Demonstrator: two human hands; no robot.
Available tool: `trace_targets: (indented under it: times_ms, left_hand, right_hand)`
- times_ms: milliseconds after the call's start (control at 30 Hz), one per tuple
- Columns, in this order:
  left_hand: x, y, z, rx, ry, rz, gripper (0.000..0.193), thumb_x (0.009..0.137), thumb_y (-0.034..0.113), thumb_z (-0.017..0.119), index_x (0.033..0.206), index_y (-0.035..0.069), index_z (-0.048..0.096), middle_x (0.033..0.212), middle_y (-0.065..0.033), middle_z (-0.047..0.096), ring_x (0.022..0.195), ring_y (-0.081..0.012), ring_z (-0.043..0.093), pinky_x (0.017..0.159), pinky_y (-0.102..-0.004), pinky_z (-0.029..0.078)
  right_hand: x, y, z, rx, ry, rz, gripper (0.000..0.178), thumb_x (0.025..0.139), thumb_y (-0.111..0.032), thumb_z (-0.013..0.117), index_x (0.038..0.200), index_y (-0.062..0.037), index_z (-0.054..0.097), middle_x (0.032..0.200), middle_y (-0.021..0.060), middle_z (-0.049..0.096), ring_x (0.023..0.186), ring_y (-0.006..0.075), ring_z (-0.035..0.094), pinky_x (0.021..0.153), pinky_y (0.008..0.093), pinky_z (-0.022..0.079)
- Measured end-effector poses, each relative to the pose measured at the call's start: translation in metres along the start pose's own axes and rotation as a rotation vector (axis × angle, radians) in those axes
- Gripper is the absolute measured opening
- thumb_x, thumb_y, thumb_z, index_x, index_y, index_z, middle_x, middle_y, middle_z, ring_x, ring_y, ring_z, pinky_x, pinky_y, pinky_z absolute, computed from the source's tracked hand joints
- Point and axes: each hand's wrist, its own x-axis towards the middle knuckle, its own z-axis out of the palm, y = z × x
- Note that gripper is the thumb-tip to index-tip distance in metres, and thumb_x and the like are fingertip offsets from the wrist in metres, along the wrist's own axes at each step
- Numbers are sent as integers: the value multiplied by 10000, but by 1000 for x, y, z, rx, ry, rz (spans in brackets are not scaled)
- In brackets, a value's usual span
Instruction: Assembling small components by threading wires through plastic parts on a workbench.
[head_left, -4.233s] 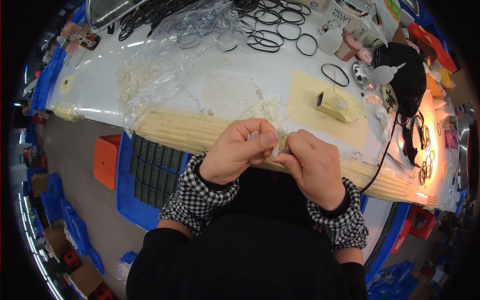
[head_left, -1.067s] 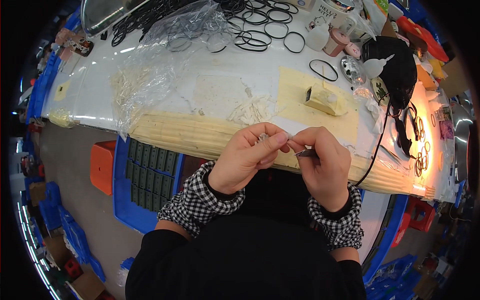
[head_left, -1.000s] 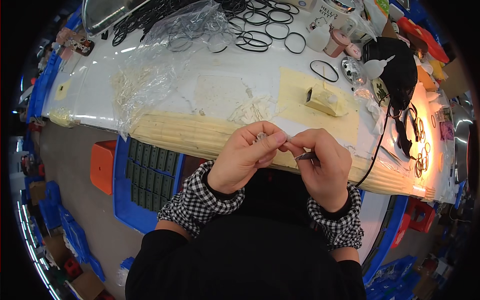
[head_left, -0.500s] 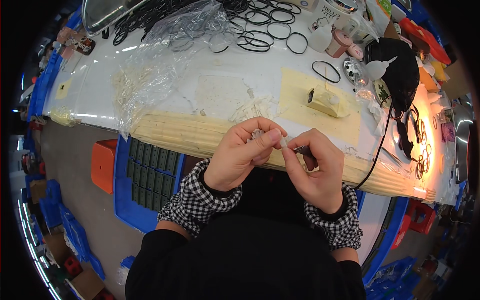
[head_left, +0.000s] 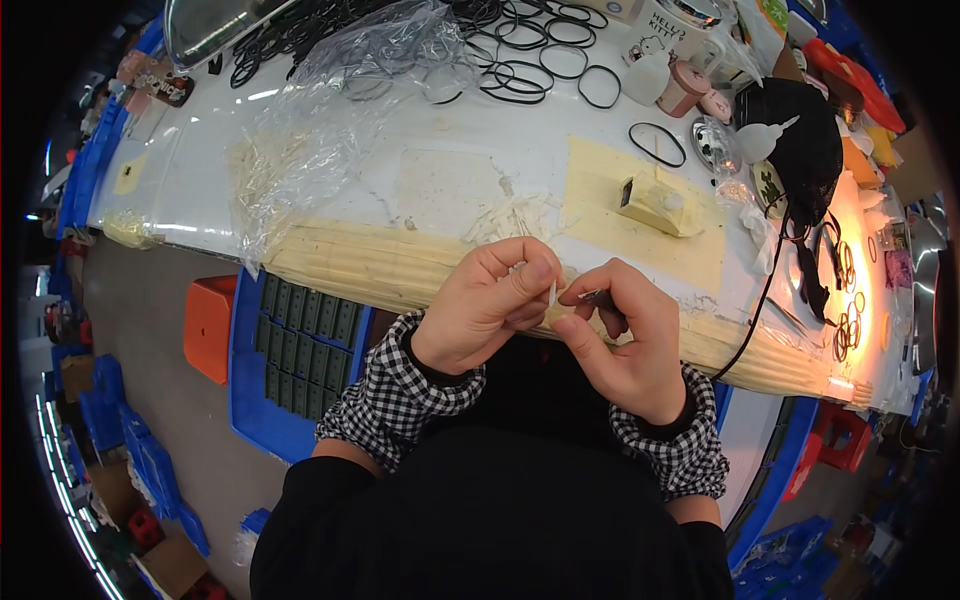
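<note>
My left hand (head_left: 487, 300) is closed, thumb and forefinger pinching a thin white strip (head_left: 553, 292) that points up and looks like tape or backing paper. Close beside it, my right hand (head_left: 632, 335) has its thumb and forefinger a little apart. A small dark flat piece (head_left: 604, 299) is tucked in that hand's curled fingers; its kind is too small to make out. Both hands are over the padded front edge of the table (head_left: 370, 265). Just beyond them lies a pile of white scraps (head_left: 515, 218).
A yellow taped block (head_left: 657, 204) stands on a yellow sheet (head_left: 600, 170). Black rubber loops (head_left: 517, 82) and clear plastic film (head_left: 320, 140) lie farther back. Bottles, a black mesh bag (head_left: 795, 150) and a lamp-lit area crowd the right. Below are a blue crate (head_left: 262, 425) and an orange stool (head_left: 208, 330).
My right thumb and forefinger have opened and moved slightly off my left fingertips. The white strip now stands in the left pinch alone.
</note>
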Motion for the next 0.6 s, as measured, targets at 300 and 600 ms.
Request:
trace_targets:
  times_ms: [300,600]
  left_hand:
    - [0,2,1,67,11,30,204,945,235,561,869,45,566,682,49,441,551,-24,337,502,-176,275]
    - [-3,3,1,32,10,19,208,921,229,595,858,37,549,819,1,501,593,-18,381,528,-153,313]
  right_hand:
    - [3,5,2,-478,23,-187,397,787,-429,663,731,-74,494,626,39,498,513,214,532,448,312,408]
    - [3,7,5,-513,27,-179,421,813,-470,611,737,-77,482,623,48,471,506,227,518,444,325,403]
